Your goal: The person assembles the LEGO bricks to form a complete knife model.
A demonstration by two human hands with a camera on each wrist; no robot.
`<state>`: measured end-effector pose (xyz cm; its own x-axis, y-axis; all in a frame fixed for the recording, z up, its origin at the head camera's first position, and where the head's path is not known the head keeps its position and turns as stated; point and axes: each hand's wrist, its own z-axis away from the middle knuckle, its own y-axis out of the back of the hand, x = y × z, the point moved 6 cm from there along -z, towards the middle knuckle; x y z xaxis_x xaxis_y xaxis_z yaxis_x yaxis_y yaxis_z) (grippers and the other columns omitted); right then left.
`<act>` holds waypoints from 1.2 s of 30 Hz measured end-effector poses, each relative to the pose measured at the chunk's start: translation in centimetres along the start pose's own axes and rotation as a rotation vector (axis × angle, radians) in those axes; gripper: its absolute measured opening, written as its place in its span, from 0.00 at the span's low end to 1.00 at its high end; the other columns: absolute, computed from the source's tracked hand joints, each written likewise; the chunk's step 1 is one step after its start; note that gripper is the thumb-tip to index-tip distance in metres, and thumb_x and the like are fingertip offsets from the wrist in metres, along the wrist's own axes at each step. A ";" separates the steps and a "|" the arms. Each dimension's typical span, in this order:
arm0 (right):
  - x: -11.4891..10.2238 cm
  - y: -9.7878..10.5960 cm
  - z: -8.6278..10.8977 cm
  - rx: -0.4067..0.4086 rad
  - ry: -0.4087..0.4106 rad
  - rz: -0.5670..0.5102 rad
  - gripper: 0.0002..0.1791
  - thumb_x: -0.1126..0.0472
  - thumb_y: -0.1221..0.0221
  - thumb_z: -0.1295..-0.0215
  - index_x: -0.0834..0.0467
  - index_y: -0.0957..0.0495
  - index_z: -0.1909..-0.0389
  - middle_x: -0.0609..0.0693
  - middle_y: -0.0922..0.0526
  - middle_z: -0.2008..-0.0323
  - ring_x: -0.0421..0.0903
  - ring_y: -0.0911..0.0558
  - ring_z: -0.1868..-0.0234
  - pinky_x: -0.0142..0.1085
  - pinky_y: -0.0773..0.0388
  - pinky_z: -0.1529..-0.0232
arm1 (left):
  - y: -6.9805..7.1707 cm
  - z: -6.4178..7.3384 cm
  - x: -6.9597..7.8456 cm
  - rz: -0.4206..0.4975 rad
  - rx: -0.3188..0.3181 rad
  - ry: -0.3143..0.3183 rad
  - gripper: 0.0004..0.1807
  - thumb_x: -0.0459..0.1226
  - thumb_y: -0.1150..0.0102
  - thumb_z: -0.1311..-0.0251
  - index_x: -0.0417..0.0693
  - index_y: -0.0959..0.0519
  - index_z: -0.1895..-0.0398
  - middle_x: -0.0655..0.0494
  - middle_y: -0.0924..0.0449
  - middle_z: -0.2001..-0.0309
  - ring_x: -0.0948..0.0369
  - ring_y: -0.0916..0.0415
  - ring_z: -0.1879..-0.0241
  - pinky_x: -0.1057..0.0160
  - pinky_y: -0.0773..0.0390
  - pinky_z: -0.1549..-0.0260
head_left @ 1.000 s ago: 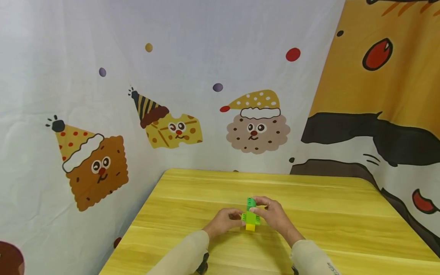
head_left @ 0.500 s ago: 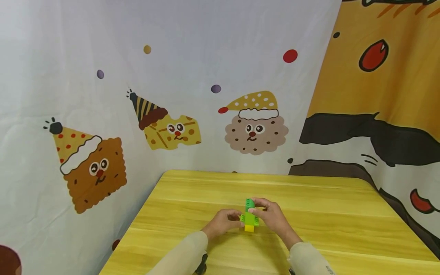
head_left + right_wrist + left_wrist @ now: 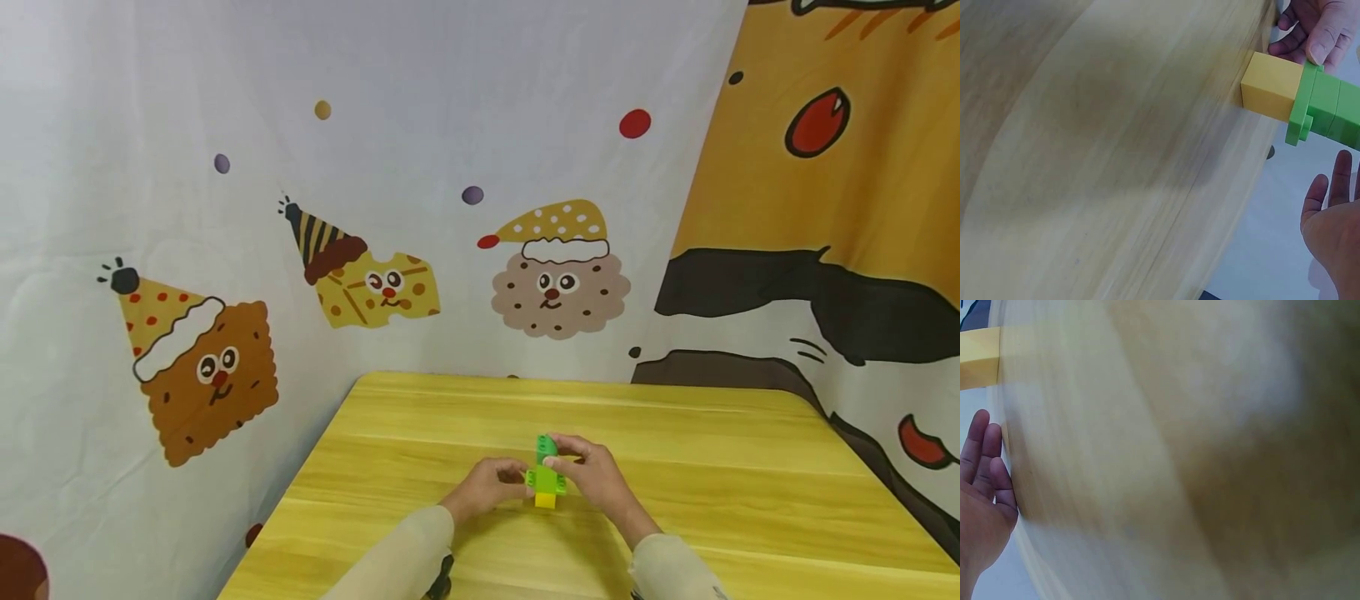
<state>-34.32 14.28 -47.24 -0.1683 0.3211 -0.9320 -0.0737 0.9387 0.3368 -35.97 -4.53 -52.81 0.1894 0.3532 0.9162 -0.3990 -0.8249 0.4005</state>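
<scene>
A small upright stack of toy building blocks stands on the wooden table between both hands. It has a yellow block at the bottom, a light green plate sticking out to either side above it, then green blocks. My left hand pinches the plate's left end, its thumb on the edge in the right wrist view. My right hand holds the upper green block between thumb and forefinger. In the left wrist view only the yellow block's side shows, above the left hand's lower fingers.
Behind the table hangs a pale cloth printed with cartoon snacks in party hats. An orange and black printed section is on the right. The table's far edge lies close to the cloth.
Both hands keep their hold on the block stack, which stays in place. Only a slight shift of the head view shows.
</scene>
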 end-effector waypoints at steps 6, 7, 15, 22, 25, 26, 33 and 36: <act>0.3 -0.1 0.0 0.003 -0.007 -0.022 0.24 0.54 0.32 0.38 0.53 0.19 0.41 0.46 0.16 0.50 0.45 0.21 0.49 0.42 0.26 0.48 | -0.1 0.0 0.0 0.001 -0.003 0.002 0.17 0.45 0.31 0.39 0.53 0.17 0.47 0.62 0.19 0.59 0.61 0.24 0.59 0.59 0.22 0.60; 0.3 -0.1 0.0 0.005 -0.008 -0.021 0.24 0.54 0.32 0.38 0.53 0.19 0.41 0.46 0.16 0.50 0.45 0.21 0.49 0.42 0.25 0.49 | -0.1 -0.1 0.0 0.003 -0.005 0.001 0.17 0.45 0.31 0.39 0.53 0.17 0.48 0.62 0.19 0.59 0.61 0.24 0.59 0.59 0.23 0.60; 0.6 -0.1 0.1 0.004 -0.025 -0.035 0.24 0.54 0.32 0.37 0.54 0.20 0.40 0.46 0.16 0.51 0.45 0.21 0.50 0.42 0.25 0.49 | -0.1 -0.1 -0.1 0.013 -0.008 0.016 0.19 0.46 0.31 0.39 0.52 0.18 0.47 0.61 0.19 0.59 0.61 0.24 0.58 0.58 0.22 0.59; 0.5 -0.4 0.3 0.022 -0.023 -0.049 0.26 0.53 0.33 0.36 0.54 0.22 0.38 0.47 0.17 0.48 0.46 0.21 0.48 0.41 0.24 0.48 | -0.2 -0.1 -0.1 0.013 -0.014 0.006 0.17 0.46 0.32 0.39 0.54 0.17 0.48 0.61 0.19 0.59 0.61 0.24 0.58 0.58 0.22 0.58; 0.4 -0.5 0.6 0.028 -0.015 -0.054 0.26 0.52 0.34 0.35 0.54 0.22 0.37 0.49 0.17 0.48 0.47 0.21 0.48 0.40 0.23 0.50 | -0.2 -0.1 0.0 0.010 -0.016 -0.001 0.15 0.45 0.32 0.38 0.54 0.17 0.49 0.61 0.19 0.59 0.61 0.24 0.58 0.58 0.22 0.58; 0.3 -0.5 0.7 0.030 -0.013 -0.057 0.26 0.53 0.34 0.35 0.54 0.22 0.37 0.49 0.17 0.49 0.47 0.21 0.48 0.39 0.22 0.50 | -0.2 -0.1 0.0 0.009 -0.016 -0.006 0.15 0.45 0.32 0.38 0.54 0.17 0.50 0.61 0.19 0.59 0.61 0.24 0.58 0.58 0.23 0.58; 0.3 -0.4 0.8 0.048 -0.007 -0.013 0.25 0.55 0.33 0.36 0.52 0.22 0.38 0.48 0.17 0.49 0.47 0.21 0.47 0.39 0.25 0.51 | -0.1 0.0 0.2 -0.012 -0.005 -0.034 0.14 0.44 0.32 0.38 0.55 0.16 0.50 0.62 0.19 0.60 0.61 0.24 0.59 0.61 0.23 0.59; 0.5 -0.3 0.8 0.058 -0.017 0.003 0.25 0.56 0.33 0.37 0.50 0.21 0.38 0.47 0.16 0.49 0.47 0.21 0.47 0.40 0.27 0.50 | -0.1 0.1 0.2 -0.008 -0.005 -0.040 0.14 0.43 0.32 0.38 0.55 0.16 0.50 0.61 0.19 0.59 0.61 0.24 0.59 0.61 0.23 0.59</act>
<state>-33.62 14.24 -47.97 -0.1522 0.3255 -0.9332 -0.0160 0.9433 0.3316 -35.83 -4.39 -52.65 0.2283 0.3421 0.9115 -0.4013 -0.8199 0.4082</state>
